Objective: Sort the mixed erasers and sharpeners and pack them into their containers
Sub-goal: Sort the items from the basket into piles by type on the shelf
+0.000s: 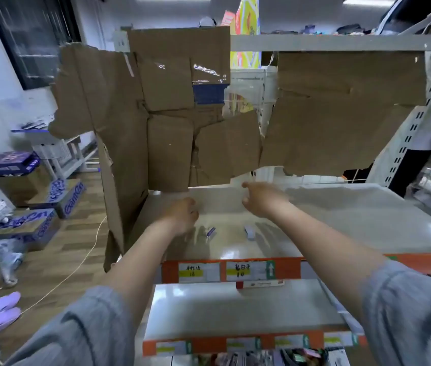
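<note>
- The person stands before a shelf (367, 228) whose back and left side are lined with cardboard (172, 122); this probably keeps small things from falling off behind.
- Two small items lie on the shelf surface, apart from each other: a small blue-violet piece (211, 231) and a pale grey-white piece (249, 231). They may be an eraser and a sharpener, but the picture is too blurred to say which is which.
- No container is visible on this shelf, so the sorting seems to be at its start or nearly at its end; which one, the view does not show.
- The left hand (181, 215) is above the shelf, left of the blue-violet piece, with fingers curled inward. Whether it holds something small cannot be told.
- The right hand (260, 198) reaches further back, toward the lower edge of the cardboard. Thumb and fingers are spread apart with a gap between them, and nothing is seen in this gap.
- Both hands are above and behind the two pieces and touch neither.
- Price labels (225, 270) sit on the orange front strip of the shelf.
</note>
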`<action>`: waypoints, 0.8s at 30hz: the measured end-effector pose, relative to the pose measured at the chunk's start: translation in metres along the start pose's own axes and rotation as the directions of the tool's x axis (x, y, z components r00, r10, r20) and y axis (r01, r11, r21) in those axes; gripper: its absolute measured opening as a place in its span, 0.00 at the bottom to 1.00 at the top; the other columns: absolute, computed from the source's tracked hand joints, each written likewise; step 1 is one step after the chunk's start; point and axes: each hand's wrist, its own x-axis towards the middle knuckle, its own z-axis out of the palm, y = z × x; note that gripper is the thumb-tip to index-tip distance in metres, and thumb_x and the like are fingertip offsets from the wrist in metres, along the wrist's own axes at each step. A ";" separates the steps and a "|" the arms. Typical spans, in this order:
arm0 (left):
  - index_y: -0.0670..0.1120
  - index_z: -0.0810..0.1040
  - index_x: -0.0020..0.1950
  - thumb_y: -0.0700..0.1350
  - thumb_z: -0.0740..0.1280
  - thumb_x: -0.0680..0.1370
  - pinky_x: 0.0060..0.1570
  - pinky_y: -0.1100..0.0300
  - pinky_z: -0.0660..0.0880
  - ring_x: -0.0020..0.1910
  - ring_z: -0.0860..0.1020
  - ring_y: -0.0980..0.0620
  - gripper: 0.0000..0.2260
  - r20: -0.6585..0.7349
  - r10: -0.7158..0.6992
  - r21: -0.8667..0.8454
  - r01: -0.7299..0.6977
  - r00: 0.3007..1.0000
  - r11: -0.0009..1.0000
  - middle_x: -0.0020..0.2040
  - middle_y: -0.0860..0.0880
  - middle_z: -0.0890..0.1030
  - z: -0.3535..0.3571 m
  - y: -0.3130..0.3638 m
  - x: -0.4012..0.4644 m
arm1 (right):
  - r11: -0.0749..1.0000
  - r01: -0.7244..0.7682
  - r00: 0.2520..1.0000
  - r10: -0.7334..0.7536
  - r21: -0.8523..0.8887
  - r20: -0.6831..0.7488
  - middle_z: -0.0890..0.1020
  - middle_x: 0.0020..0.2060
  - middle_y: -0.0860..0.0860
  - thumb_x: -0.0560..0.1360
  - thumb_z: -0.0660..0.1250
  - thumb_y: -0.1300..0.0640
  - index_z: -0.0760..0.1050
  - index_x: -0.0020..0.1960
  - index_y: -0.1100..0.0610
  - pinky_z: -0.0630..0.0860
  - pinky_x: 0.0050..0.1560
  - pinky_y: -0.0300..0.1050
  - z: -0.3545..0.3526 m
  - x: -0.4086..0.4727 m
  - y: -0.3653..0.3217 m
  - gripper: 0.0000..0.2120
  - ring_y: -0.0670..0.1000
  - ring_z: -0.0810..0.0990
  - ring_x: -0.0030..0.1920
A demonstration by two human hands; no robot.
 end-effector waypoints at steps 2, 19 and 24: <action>0.47 0.68 0.71 0.46 0.58 0.81 0.52 0.63 0.67 0.61 0.73 0.49 0.18 -0.010 -0.014 0.004 0.014 1.000 1.000 0.65 0.46 0.73 0.002 -0.002 0.000 | 0.999 0.002 1.000 -0.002 -0.040 0.016 0.76 0.61 0.54 0.79 0.55 0.55 0.64 0.71 0.53 0.71 0.47 0.44 0.003 0.000 -0.001 0.21 0.55 0.76 0.58; 0.48 0.69 0.69 0.45 0.58 0.81 0.50 0.59 0.66 0.56 0.72 0.51 0.16 -0.005 -0.097 -0.146 0.095 0.995 0.985 0.63 0.47 0.74 0.017 -0.018 -0.011 | 0.999 -0.031 0.984 0.023 0.043 0.179 0.76 0.61 0.54 0.75 0.63 0.44 0.68 0.67 0.57 0.73 0.59 0.50 0.039 -0.015 0.010 0.25 0.55 0.75 0.59; 0.49 0.70 0.67 0.47 0.57 0.81 0.48 0.59 0.68 0.52 0.72 0.52 0.15 0.012 -0.096 -0.139 0.096 0.995 0.986 0.60 0.48 0.76 0.023 -0.026 -0.014 | 0.997 -0.075 0.980 0.070 0.018 0.185 0.78 0.57 0.54 0.75 0.66 0.53 0.73 0.62 0.58 0.74 0.57 0.48 0.049 -0.017 0.011 0.18 0.56 0.77 0.57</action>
